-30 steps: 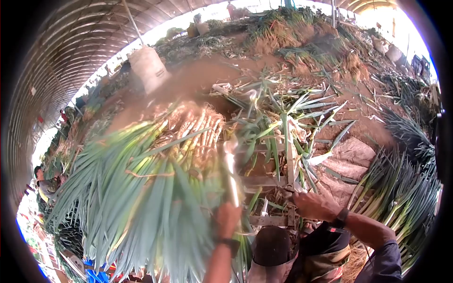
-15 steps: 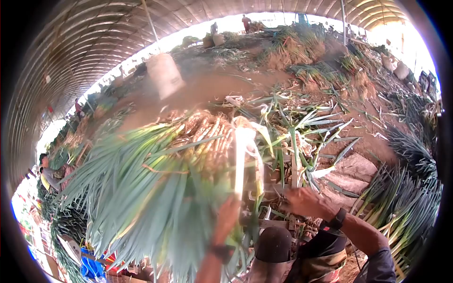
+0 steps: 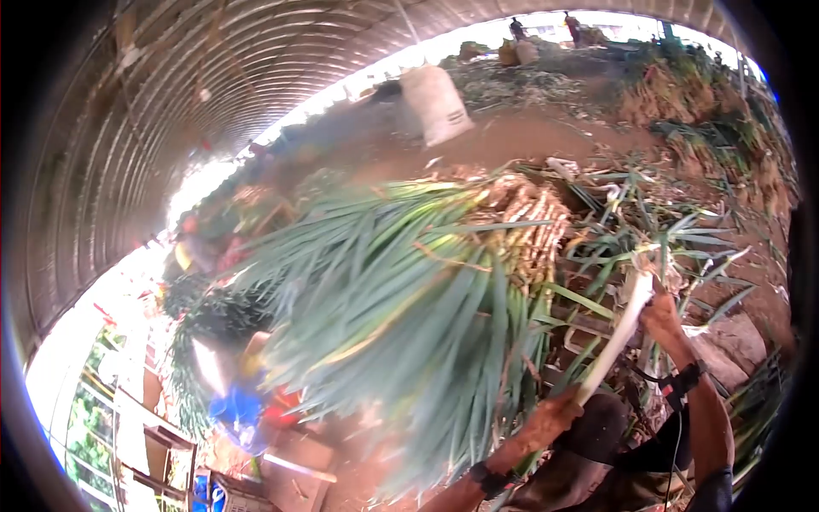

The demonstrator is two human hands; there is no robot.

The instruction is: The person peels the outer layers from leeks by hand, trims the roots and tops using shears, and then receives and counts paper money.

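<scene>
A leek [image 3: 621, 334] with a thick white stalk slants up to the right in front of me. My left hand [image 3: 553, 418] is closed around its lower part, toward the leaf end. Close to the root end, my right hand [image 3: 661, 314] has its fingers closed against the stalk. Left of the leek lies a large heap of leeks [image 3: 409, 299], green leaves toward me and pale rooted ends at the far side. Peeled leaves and trimmings [image 3: 682, 243] are scattered beyond my right hand. Both wrists wear dark bands.
A white sack [image 3: 435, 107] stands on the brown ground ahead. More leek piles [image 3: 674, 90] lie at far right, and another pile [image 3: 209, 311] at left. A blue object [image 3: 237, 410] and a cardboard piece [image 3: 294, 469] are at lower left. Two people [image 3: 570, 30] stand far back.
My view has swung left, so the heap appears farther right. My right hand, apart from the leek before, is now against its root end. The leek has tilted from upright to slanting.
</scene>
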